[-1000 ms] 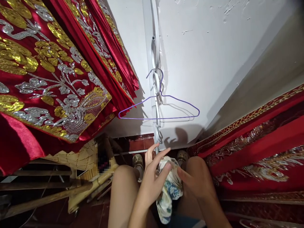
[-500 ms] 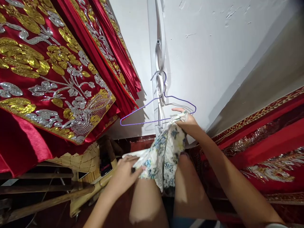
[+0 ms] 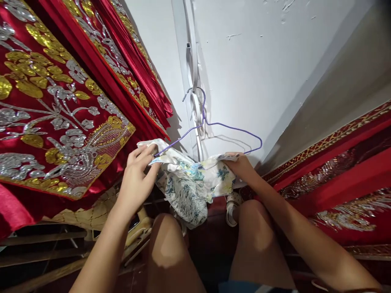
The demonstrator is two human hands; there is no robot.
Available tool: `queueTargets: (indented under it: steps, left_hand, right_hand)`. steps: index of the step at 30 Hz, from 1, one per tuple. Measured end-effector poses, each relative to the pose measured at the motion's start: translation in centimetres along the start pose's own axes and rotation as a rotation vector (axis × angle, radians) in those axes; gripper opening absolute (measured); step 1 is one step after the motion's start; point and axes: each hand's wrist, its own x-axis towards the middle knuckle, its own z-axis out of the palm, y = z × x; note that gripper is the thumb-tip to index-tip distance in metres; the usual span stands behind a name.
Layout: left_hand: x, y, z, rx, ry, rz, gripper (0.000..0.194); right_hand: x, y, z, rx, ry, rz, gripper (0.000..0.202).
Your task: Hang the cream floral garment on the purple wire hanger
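A white garment with a blue and green floral print [image 3: 186, 179] is stretched between my two hands. My left hand [image 3: 139, 167] is closed on its left edge, where the left end of a purple wire hanger [image 3: 233, 127] passes into the cloth. My right hand [image 3: 241, 165] pinches the garment's right upper edge, just below the hanger's right arm. The hanger's bottom bar is mostly hidden behind the cloth. Its hook hangs from a white curved metal bracket [image 3: 195, 103] on the wall. Gathered fabric droops below, above my knees.
Red satin cloths with gold and silver sequin work [image 3: 76, 142] hang on the left. More red trimmed fabric [image 3: 336, 187] lines the right side. A wooden chair [image 3: 137, 228] stands low at left. Beyond the hands is a white wall [image 3: 244, 73]. A pale clog [image 3: 232, 207] shows below.
My left hand has risen from near my thigh to the hanger's left end, bringing the garment's edge with it. The cloth is now spread along the hanger. The view has shifted slightly right.
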Motion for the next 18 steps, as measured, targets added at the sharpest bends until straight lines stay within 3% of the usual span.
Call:
queueTargets:
  steps: [3, 6, 9, 13, 15, 18]
  left_hand:
    - [2.2, 1.7, 2.1, -0.085, 0.085, 0.058, 0.014]
    - [3.7, 2.6, 3.7, -0.165, 0.116, 0.101, 0.026]
    - [4.2, 2.5, 4.3, -0.17, 0.08, 0.132, 0.025]
    - [4.3, 2.3, 4.6, -0.196, 0.027, 0.128, 0.019]
    - [4.4, 2.4, 4.5, -0.236, 0.019, 0.138, 0.017]
    - [4.8, 2.5, 3.9, -0.229, 0.068, 0.14, 0.015]
  right_hand:
    - [-1.5, -0.1, 0.5, 0.014, -0.061, -0.033, 0.034]
    - [-3.0, -0.8, -0.2, 0.003, -0.044, -0.109, 0.022]
    - [-4.0, -1.5, -2.3, -0.06, 0.146, -0.202, 0.017]
    - [-3.8, -2.0, -5.9, -0.049, 0.415, -0.19, 0.055]
    - [-3.1, -2.5, -7.5, -0.044, 0.413, -0.145, 0.067]
    - [-2.0, -3.7, -9.5, -0.104, 0.305, -0.1, 0.037]
